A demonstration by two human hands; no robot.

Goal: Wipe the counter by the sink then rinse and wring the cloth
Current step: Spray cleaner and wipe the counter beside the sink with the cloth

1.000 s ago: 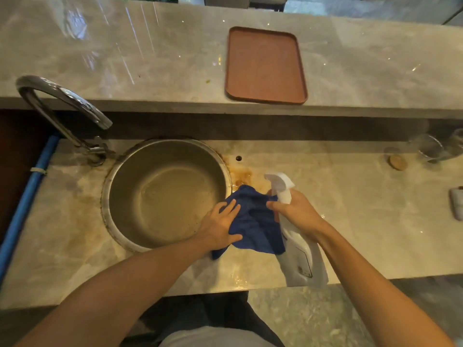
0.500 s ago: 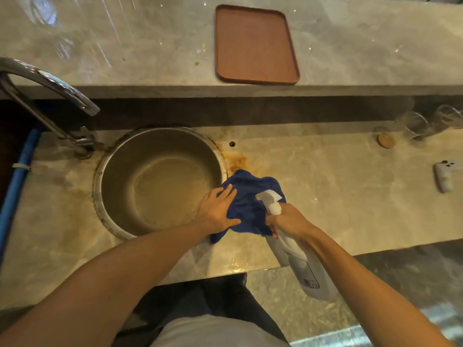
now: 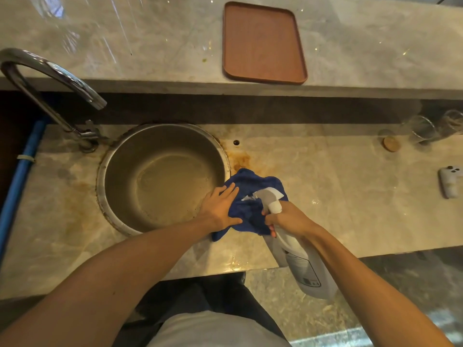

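Note:
A crumpled blue cloth (image 3: 253, 196) lies on the marble counter (image 3: 338, 196) just right of the round steel sink (image 3: 160, 174). My left hand (image 3: 220, 209) presses flat on the cloth's left side, fingers spread. My right hand (image 3: 290, 217) grips the neck of a white spray bottle (image 3: 300, 261), its nozzle pointing left over the cloth. An orange-brown stain (image 3: 241, 159) marks the counter beyond the cloth, beside the sink rim. The chrome tap (image 3: 50, 78) arches over the sink's left side.
A brown tray (image 3: 263, 43) lies on the raised ledge behind. Two glasses (image 3: 423, 130) and a round cork lid (image 3: 390, 144) stand at the far right, with a small white device (image 3: 451, 181) near them. A blue pipe (image 3: 17, 181) runs along the left edge.
The spray bottle in my right hand has dropped lower and swung left, its nozzle now over the cloth. My left hand has stayed on the cloth.

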